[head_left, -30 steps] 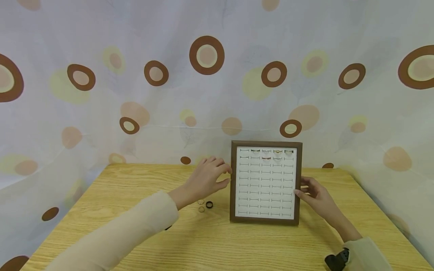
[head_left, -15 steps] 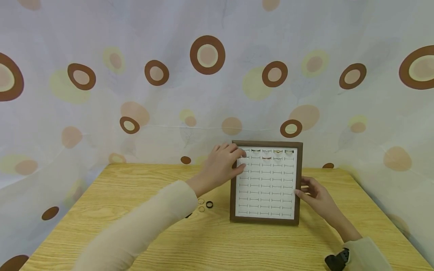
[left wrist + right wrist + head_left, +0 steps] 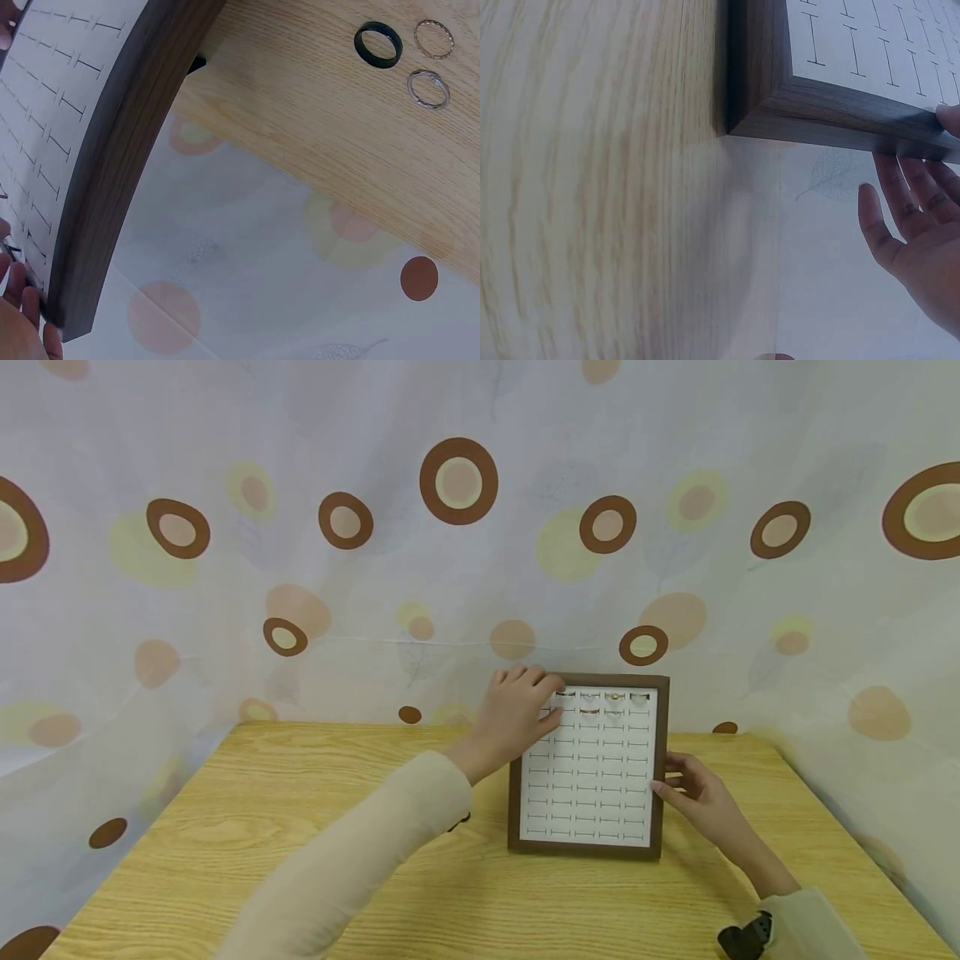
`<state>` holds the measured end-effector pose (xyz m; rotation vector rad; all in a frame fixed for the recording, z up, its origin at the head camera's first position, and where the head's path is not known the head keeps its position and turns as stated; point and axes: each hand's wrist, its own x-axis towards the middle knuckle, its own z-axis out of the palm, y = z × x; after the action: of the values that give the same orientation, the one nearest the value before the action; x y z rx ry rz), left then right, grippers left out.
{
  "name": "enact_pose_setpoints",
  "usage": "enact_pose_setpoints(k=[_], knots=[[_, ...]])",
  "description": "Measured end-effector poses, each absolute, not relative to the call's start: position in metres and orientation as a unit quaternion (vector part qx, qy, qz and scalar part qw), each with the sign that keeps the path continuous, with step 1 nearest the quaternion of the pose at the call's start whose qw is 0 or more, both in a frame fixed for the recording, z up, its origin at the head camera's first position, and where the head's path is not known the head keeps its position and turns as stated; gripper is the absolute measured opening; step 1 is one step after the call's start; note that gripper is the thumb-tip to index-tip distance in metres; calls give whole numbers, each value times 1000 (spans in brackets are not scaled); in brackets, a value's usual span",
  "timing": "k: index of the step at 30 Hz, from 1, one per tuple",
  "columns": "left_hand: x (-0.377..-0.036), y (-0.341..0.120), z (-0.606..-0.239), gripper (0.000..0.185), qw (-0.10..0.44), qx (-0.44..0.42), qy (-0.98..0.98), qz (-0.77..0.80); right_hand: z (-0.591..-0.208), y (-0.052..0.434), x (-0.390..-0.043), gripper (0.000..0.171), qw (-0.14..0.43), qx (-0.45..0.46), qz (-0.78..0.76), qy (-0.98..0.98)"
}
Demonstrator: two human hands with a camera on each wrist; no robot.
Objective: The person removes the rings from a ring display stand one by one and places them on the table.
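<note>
Left hand (image 3: 520, 706), arm extended forward in a beige sleeve (image 3: 360, 868), rests with bent fingers over the top left corner of the ring display board (image 3: 587, 766), fingertips on the uppermost slot rows; whether they pinch a ring cannot be told. Right hand (image 3: 693, 793), fingers loosely spread, steadies the board's dark wooden frame (image 3: 832, 112) at its right edge, thumb on the front. The board stands upright near the far edge of the wooden table (image 3: 225, 810); a black ring (image 3: 378, 44) and two thin metal rings (image 3: 428, 88) lie on the table to its left.
</note>
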<state>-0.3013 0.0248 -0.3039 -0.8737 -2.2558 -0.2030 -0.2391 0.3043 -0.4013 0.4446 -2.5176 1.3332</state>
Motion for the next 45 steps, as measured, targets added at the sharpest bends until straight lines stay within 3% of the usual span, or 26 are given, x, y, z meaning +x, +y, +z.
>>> enact_pose_setpoints(k=[22, 45], knots=[[-307, 34, -306, 12, 372, -327, -864, -87, -403, 305, -239, 41, 135, 159, 462, -862], [-306, 38, -303, 5, 350, -302, -880, -104, -400, 302, -237, 43, 130, 162, 462, -862]])
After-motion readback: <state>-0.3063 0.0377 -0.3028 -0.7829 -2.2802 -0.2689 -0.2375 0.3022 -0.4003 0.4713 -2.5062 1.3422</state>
